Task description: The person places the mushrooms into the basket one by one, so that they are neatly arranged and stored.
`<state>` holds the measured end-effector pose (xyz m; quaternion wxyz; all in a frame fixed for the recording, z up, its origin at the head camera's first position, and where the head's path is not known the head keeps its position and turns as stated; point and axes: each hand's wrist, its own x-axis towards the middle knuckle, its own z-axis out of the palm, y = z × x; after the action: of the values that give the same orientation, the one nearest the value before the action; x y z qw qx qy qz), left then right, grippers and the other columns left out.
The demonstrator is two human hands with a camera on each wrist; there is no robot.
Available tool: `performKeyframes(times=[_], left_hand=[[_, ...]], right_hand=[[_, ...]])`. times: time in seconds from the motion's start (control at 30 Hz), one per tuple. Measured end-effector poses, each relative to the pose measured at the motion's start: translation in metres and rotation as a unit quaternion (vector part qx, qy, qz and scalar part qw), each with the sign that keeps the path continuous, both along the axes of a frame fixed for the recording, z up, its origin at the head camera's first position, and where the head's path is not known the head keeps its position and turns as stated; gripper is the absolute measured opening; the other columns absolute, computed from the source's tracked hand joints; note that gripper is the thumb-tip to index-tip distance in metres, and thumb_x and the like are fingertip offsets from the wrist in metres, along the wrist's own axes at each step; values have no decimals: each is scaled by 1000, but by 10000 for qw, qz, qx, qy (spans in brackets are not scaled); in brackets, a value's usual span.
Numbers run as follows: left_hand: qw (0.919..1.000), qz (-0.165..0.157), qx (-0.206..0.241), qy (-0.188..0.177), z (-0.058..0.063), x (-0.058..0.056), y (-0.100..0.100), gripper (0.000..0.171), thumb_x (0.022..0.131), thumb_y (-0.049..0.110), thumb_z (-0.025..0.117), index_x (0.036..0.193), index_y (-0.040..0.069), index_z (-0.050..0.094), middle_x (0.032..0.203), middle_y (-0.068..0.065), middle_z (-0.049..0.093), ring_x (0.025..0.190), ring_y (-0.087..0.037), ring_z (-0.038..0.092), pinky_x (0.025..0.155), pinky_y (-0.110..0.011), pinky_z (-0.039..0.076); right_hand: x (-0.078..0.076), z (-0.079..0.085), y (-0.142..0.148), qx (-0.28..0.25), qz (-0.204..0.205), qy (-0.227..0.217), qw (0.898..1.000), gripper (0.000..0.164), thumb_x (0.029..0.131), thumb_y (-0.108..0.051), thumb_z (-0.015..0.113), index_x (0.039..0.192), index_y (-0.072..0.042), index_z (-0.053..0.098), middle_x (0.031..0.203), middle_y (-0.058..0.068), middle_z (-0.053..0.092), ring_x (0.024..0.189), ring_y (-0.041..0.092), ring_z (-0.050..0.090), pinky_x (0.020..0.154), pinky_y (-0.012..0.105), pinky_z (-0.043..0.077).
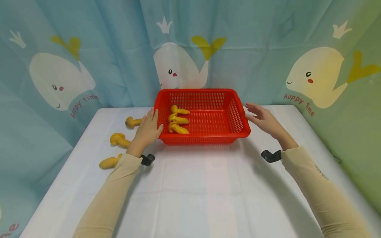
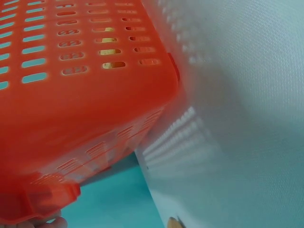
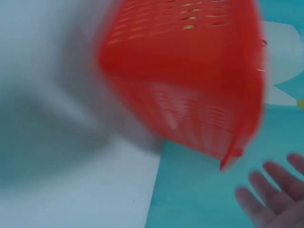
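Note:
A red plastic basket point(image 1: 208, 135) stands toward the back of the white table. Three yellow mushrooms point(image 1: 180, 120) lie along its left side inside. My left hand point(image 1: 148, 129) is at the basket's left rim, fingers stretched forward and thumb apart near the front corner. In the left wrist view its fingertips point(image 2: 59, 222) show right at the rim, partly hidden by it. Beside the right rim, my right hand point(image 1: 263, 121) has its fingers extended and holds nothing. The right wrist view shows those fingers point(image 3: 270, 190) spread and separate from the basket.
On the table left of the basket lie three more mushrooms, a far one point(image 1: 131, 122), a middle one point(image 1: 119, 139) and a near one point(image 1: 109, 162), partly behind the left arm. Light blue curtains point(image 1: 125, 59) with whale prints hang behind and beside the table point(image 1: 190, 198).

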<state>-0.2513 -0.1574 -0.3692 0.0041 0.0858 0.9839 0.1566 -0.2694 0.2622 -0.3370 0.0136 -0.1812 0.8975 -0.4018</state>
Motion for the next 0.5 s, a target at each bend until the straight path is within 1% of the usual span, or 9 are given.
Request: performKeyframes(times=[0.07, 0.13, 0.2, 0.27, 0.4, 0.5], left_hand=[[10000, -4, -16, 1, 0, 1, 0, 69, 98, 29, 40, 149, -4, 8, 157, -22, 2, 146, -37, 5, 119, -50, 7], [10000, -17, -41, 23, -1, 1, 0, 68, 98, 29, 40, 149, -4, 8, 157, -22, 3, 146, -37, 6, 119, -50, 7], [10000, -37, -47, 38, -1, 1, 0, 68, 98, 29, 39, 149, -4, 8, 157, -23, 3, 146, -37, 6, 119, -50, 7], [10000, -46, -51, 39, -1, 1, 0, 68, 98, 29, 39, 149, -4, 8, 157, -23, 2, 146, -37, 5, 119, -50, 6], [10000, -17, -17, 55, -1, 1, 0, 68, 98, 29, 39, 149, -4, 8, 157, -22, 3, 146, -37, 5, 119, -50, 6], [10000, 16, 6, 51, -1, 1, 0, 69, 98, 29, 40, 149, -4, 8, 157, -22, 3, 146, -37, 5, 119, -50, 6]], right_hand=[[3, -7, -3, 385, -290, 316, 9983, 64, 95, -24, 55, 148, -3, 25, 149, 25, 31, 134, 46, 33, 102, 60, 36], [5, -13, -7, 733, -537, 547, 9944, 68, 94, -25, 55, 149, -4, 21, 151, 24, 27, 136, 46, 30, 104, 62, 33], [8, -18, -11, 1032, -675, 714, 9898, 71, 94, -26, 56, 150, -5, 18, 153, 23, 23, 138, 45, 26, 105, 62, 31], [9, -21, -14, 1223, -637, 928, 9861, 72, 94, -25, 56, 150, -3, 17, 154, 23, 20, 142, 42, 19, 109, 61, 26], [11, -25, -20, 1609, -480, 1342, 9766, 72, 94, -27, 54, 148, 3, 18, 154, 25, 19, 144, 40, 15, 112, 60, 20], [12, -26, -23, 1885, -391, 1363, 9718, 74, 94, -31, 53, 148, 4, 17, 155, 24, 17, 144, 39, 13, 113, 60, 19]])
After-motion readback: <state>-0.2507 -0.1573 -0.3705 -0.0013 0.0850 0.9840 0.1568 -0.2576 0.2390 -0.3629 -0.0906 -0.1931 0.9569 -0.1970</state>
